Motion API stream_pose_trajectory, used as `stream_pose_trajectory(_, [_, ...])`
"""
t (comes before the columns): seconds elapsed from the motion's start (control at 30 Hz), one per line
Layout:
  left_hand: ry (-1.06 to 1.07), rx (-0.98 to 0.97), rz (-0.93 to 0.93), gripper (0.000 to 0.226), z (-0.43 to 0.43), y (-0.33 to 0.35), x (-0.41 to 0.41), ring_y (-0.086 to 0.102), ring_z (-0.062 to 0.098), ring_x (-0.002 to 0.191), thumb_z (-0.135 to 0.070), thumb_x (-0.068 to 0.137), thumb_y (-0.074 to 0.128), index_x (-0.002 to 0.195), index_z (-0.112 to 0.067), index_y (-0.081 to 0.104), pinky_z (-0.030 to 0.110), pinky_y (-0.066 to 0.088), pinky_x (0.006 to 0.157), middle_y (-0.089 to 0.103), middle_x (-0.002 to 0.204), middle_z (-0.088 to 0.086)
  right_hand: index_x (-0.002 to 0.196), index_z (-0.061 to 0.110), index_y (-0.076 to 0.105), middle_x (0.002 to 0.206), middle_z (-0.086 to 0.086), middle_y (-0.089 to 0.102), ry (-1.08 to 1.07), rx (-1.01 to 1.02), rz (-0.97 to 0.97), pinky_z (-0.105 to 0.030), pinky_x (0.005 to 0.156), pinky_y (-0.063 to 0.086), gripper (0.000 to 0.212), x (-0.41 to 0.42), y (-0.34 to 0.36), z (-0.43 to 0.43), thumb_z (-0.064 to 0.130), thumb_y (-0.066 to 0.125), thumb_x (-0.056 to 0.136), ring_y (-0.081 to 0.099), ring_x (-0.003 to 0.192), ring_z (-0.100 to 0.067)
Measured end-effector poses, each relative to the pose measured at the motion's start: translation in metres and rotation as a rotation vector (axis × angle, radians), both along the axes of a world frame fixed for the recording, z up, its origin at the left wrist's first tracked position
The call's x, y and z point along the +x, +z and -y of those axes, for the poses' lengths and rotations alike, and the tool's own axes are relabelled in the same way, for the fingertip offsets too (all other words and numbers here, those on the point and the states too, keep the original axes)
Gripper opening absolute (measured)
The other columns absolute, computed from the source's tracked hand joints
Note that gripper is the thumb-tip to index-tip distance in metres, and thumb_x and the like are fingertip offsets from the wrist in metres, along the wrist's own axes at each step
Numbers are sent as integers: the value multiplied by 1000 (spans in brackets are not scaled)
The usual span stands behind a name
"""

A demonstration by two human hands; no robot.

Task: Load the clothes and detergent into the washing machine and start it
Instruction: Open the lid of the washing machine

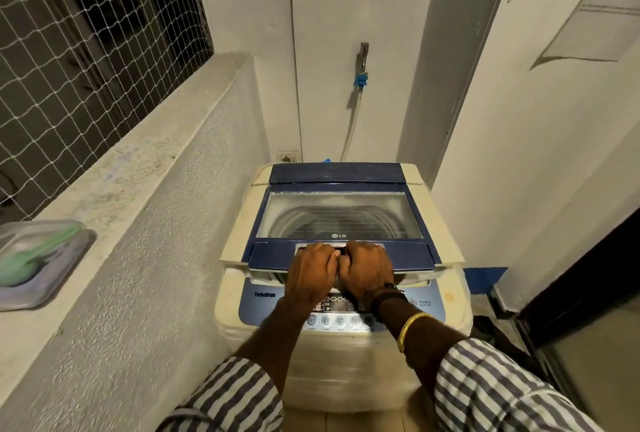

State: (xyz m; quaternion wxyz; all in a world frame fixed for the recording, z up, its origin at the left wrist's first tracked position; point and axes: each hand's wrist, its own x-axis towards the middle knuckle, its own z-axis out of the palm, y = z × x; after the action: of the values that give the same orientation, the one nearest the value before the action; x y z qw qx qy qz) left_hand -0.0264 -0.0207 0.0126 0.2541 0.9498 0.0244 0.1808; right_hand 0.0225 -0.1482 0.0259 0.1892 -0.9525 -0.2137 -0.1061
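Head view: top-loader, both hands at the lid front.
Washing machine (346, 359): directly under and beyond the hands; whether clothes are in the drum cannot be told through the glass.
Lid (339, 215): stretches away from the fingertips; front edge looks barely lifted, not certain.
Control panel (424, 303): beneath both wrists, partly covered.
Detergent tub (65, 279): on the ledge, well apart to the left of the left hand; green scoop (20, 269) seen inside.
Left hand (311, 275): fingers curled into the handle, touching the right hand.
Right hand (367, 272): fingers curled into the handle likewise; wristbands and bangle worn behind it.
Handle (341, 245): shallow recess under the fingertips, mostly hidden.
Risk, slip: shallow grip could be lost, so the lid would drop back onto the fingers.
Risk, panel: buttons could be pressed by the wrists or bands hanging low over them.
Risk, fold: if the lid hinges mid-way, fingers could be pinched at the crease.
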Motion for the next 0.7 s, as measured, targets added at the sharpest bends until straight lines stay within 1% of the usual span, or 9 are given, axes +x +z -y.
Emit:
stream_pose_trajectory(0.1, [9, 24, 73, 24, -5, 16, 3, 50, 9, 74, -26, 102, 46, 90, -17, 65, 28, 47, 71, 61, 84, -2, 81, 16, 62, 75, -6, 69, -16, -27, 48, -33, 63, 46, 27, 3, 16, -5, 35, 43, 82, 62, 66, -27])
stream_pose_trajectory(0.17, [36, 25, 110, 23, -7, 25, 6, 51, 10, 73, -26, 101, 48, 88, -17, 65, 28, 45, 68, 60, 83, -3, 79, 17, 62, 76, -7, 70, -55, -39, 67, -33, 63, 43, 29, 6, 27, -9, 37, 41, 82, 63, 67, -28])
stream_pose_trajectory(0.27, [44, 5, 172, 24, -14, 39, 16, 55, 14, 73, -28, 100, 48, 87, -16, 65, 32, 48, 66, 62, 83, -1, 79, 17, 64, 76, -6, 70, -103, -34, 81, -30, 60, 38, 33, 14, 45, -14, 40, 41, 85, 63, 67, -27])
stream_pose_trajectory(0.37, [8, 8, 284, 24, -18, 57, 23, 56, 16, 73, -28, 99, 47, 88, -16, 65, 33, 49, 69, 63, 82, 0, 77, 19, 59, 70, -3, 66, -105, -5, 75, -30, 60, 43, 35, 25, 64, -18, 44, 38, 87, 58, 61, -23])
stream_pose_trajectory(0.43, [-18, 75, 365, 23, -22, 67, 26, 57, 17, 76, -28, 97, 47, 90, -15, 65, 34, 46, 74, 64, 84, 0, 77, 20, 56, 66, -1, 60, -103, 24, 69, -31, 61, 45, 36, 32, 76, -20, 48, 34, 87, 56, 60, -22])
stream_pose_trajectory(0.53, [-34, 178, 402, 25, -31, 74, 31, 59, 20, 91, -30, 90, 48, 100, -15, 66, 40, 44, 86, 66, 97, 2, 81, 21, 55, 65, 1, 55, -121, 37, 64, -29, 60, 37, 30, 40, 94, -24, 44, 39, 90, 53, 61, -19])
stream_pose_trajectory(0.6, [-36, 207, 388, 33, -37, 74, 34, 57, 22, 104, -32, 84, 54, 111, -16, 64, 44, 40, 95, 65, 111, 3, 83, 20, 55, 66, 0, 56, -149, 43, 82, -28, 60, 35, 27, 47, 107, -28, 42, 40, 90, 54, 61, -20])
stream_pose_trajectory(0.63, [-39, 211, 383, 35, -37, 73, 34, 56, 23, 109, -33, 85, 56, 116, -17, 62, 45, 38, 100, 64, 115, 3, 83, 20, 55, 66, 0, 56, -163, 53, 89, -28, 59, 35, 27, 50, 113, -29, 41, 40, 90, 54, 61, -21])
stream_pose_trajectory(0.7, [-44, 196, 401, 32, -37, 73, 36, 58, 25, 111, -29, 89, 55, 119, -19, 57, 46, 36, 104, 64, 116, 4, 84, 19, 57, 68, -2, 57, -193, 67, 105, -29, 61, 34, 28, 55, 120, -30, 40, 41, 91, 49, 62, -22])
